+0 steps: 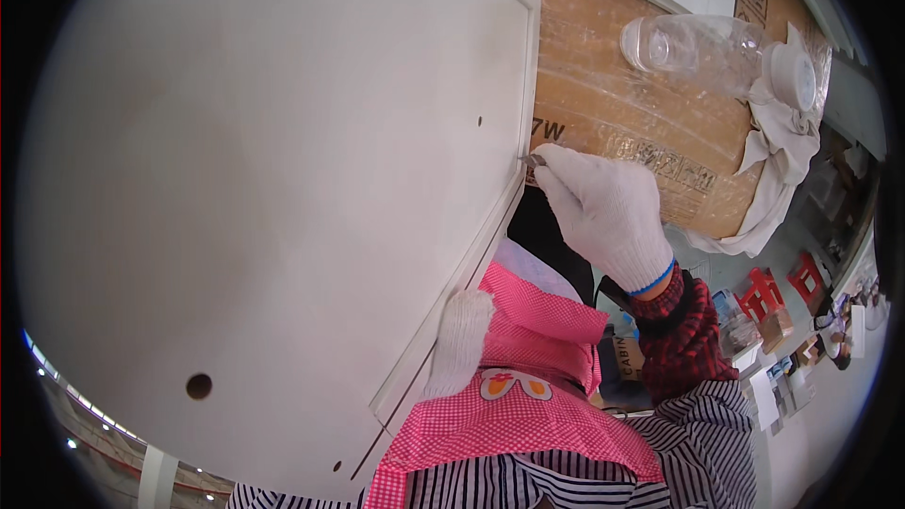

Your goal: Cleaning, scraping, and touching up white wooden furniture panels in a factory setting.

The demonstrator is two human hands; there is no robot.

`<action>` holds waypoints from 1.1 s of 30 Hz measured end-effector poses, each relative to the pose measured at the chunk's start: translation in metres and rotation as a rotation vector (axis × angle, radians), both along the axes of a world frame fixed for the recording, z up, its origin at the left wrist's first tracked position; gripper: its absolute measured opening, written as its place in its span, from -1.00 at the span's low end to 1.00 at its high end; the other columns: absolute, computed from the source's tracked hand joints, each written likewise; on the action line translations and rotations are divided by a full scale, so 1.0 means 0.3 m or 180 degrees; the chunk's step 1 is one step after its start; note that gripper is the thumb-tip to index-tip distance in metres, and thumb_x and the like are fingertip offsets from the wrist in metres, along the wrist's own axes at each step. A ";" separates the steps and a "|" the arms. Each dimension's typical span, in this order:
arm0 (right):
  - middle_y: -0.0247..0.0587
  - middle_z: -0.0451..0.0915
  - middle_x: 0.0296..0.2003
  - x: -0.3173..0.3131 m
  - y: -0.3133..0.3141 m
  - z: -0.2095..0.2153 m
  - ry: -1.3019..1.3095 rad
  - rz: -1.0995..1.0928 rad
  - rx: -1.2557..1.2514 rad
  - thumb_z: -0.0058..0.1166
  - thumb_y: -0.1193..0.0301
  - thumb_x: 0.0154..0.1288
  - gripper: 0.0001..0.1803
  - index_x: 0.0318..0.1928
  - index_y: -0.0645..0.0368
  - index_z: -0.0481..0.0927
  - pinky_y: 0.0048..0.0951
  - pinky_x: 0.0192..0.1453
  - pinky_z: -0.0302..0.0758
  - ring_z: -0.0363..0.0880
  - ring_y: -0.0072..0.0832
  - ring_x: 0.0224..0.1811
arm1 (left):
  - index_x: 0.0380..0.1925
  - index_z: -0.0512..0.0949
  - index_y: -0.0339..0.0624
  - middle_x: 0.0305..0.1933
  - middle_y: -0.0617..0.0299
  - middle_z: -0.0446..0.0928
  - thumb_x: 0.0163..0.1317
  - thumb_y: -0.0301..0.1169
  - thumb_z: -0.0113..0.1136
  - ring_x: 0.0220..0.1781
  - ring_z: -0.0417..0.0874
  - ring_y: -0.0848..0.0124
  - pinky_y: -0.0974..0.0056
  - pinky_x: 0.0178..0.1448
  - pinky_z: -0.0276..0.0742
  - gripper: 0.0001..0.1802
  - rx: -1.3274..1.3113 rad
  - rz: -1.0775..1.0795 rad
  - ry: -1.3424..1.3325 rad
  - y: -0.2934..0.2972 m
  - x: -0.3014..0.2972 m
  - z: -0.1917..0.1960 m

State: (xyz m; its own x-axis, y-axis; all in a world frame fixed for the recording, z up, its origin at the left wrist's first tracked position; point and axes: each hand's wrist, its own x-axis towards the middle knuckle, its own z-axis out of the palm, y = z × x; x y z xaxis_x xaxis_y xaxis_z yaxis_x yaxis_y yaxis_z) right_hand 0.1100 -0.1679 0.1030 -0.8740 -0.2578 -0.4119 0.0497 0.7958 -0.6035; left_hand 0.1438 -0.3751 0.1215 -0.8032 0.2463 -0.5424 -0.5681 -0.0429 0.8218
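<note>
Both hands are in white knit gloves here. The right hand (603,212) comes in from the lower right on a bent wrist, red plaid cuff showing, fingers curled tight and pinched together at the tips. The left hand (459,339) sits lower, fingers straight and pointing down, pressed flat.

Left hand (459,339): mostly hidden behind white panel (264,179) edge; grip not discernible. Small metal item (534,160) at right hand (603,212) fingertips: too small to identify. Far clutter at right rim: blurred, indistinct.
</note>
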 end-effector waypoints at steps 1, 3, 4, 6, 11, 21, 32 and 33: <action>-0.07 0.67 -0.39 0.000 0.002 -0.001 -0.0005 -0.0017 -0.0008 0.09 0.34 0.38 -0.84 -0.14 0.12 0.62 -0.17 -0.29 0.58 0.68 -0.07 -0.32 | -0.23 0.70 -0.34 -0.28 0.22 0.70 0.35 -0.37 0.26 -0.35 0.72 0.39 0.32 -0.25 0.64 -0.78 0.0074 -0.0004 -0.0021 0.001 0.002 0.002; -0.05 0.66 -0.39 -0.003 0.007 -0.004 0.0013 -0.0019 -0.0117 0.10 0.34 0.38 -0.84 -0.14 0.12 0.63 -0.18 -0.30 0.57 0.68 -0.05 -0.34 | -0.23 0.69 -0.34 -0.29 0.22 0.70 0.35 -0.36 0.25 -0.36 0.71 0.38 0.31 -0.26 0.63 -0.78 0.0224 -0.0014 -0.0066 0.002 0.005 0.004; -0.05 0.66 -0.39 -0.002 0.008 -0.002 0.0006 -0.0034 -0.0124 0.10 0.34 0.38 -0.84 -0.14 0.12 0.63 -0.18 -0.30 0.57 0.68 -0.05 -0.34 | -0.24 0.69 -0.33 -0.29 0.22 0.70 0.35 -0.35 0.25 -0.36 0.71 0.38 0.31 -0.26 0.63 -0.78 0.0300 -0.0015 -0.0089 0.004 0.007 0.005; -0.05 0.66 -0.40 0.004 0.009 0.002 -0.0308 0.0075 -0.0087 0.10 0.32 0.38 -0.84 -0.15 0.10 0.64 -0.19 -0.30 0.57 0.67 -0.06 -0.35 | -0.24 0.69 -0.33 -0.29 0.21 0.70 0.36 -0.35 0.24 -0.37 0.71 0.38 0.31 -0.27 0.63 -0.77 0.0450 -0.0015 -0.0139 0.005 0.009 0.006; -0.06 0.65 -0.41 0.001 0.007 0.004 -0.0232 -0.0064 -0.0110 0.10 0.31 0.39 -0.84 -0.16 0.09 0.65 -0.19 -0.31 0.56 0.67 -0.07 -0.36 | -0.24 0.68 -0.33 -0.31 0.20 0.69 0.37 -0.33 0.22 -0.38 0.70 0.37 0.30 -0.30 0.62 -0.75 0.0830 0.0012 -0.0272 0.006 0.017 0.005; -0.04 0.66 -0.44 -0.019 0.021 -0.001 -0.0150 0.0055 -0.0274 0.11 0.33 0.37 -0.82 -0.18 0.12 0.71 -0.24 -0.31 0.58 0.67 -0.07 -0.37 | -0.24 0.67 -0.33 -0.33 0.19 0.67 0.39 -0.29 0.18 -0.42 0.69 0.36 0.29 -0.34 0.60 -0.72 0.1629 0.0132 -0.0494 0.006 0.052 -0.009; 0.04 0.64 -0.45 -0.050 0.052 -0.054 -0.0665 -0.0830 -0.1315 0.08 0.24 0.42 -0.72 -0.25 0.16 0.72 -0.19 -0.28 0.56 0.66 -0.02 -0.40 | -0.25 0.66 -0.32 -0.36 0.17 0.66 0.42 -0.25 0.13 -0.45 0.67 0.35 0.28 -0.39 0.58 -0.69 0.2650 0.0179 -0.0597 0.030 0.042 -0.006; 0.04 0.64 -0.45 -0.043 0.050 -0.036 -0.0656 -0.0826 -0.1303 0.08 0.24 0.42 -0.72 -0.25 0.16 0.72 -0.19 -0.28 0.56 0.66 -0.02 -0.40 | -0.25 0.66 -0.32 -0.36 0.17 0.66 0.42 -0.25 0.13 -0.45 0.67 0.35 0.28 -0.39 0.57 -0.68 0.2745 0.0191 -0.0608 0.033 0.041 -0.008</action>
State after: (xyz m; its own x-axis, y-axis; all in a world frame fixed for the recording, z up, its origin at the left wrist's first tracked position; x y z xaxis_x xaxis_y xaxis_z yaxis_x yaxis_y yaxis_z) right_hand 0.0970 -0.1528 0.0921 -0.8419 -0.2194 -0.4929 0.3643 0.4427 -0.8193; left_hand 0.1562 -0.3653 0.1193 -0.7426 0.5917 -0.3137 -0.6692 -0.6380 0.3809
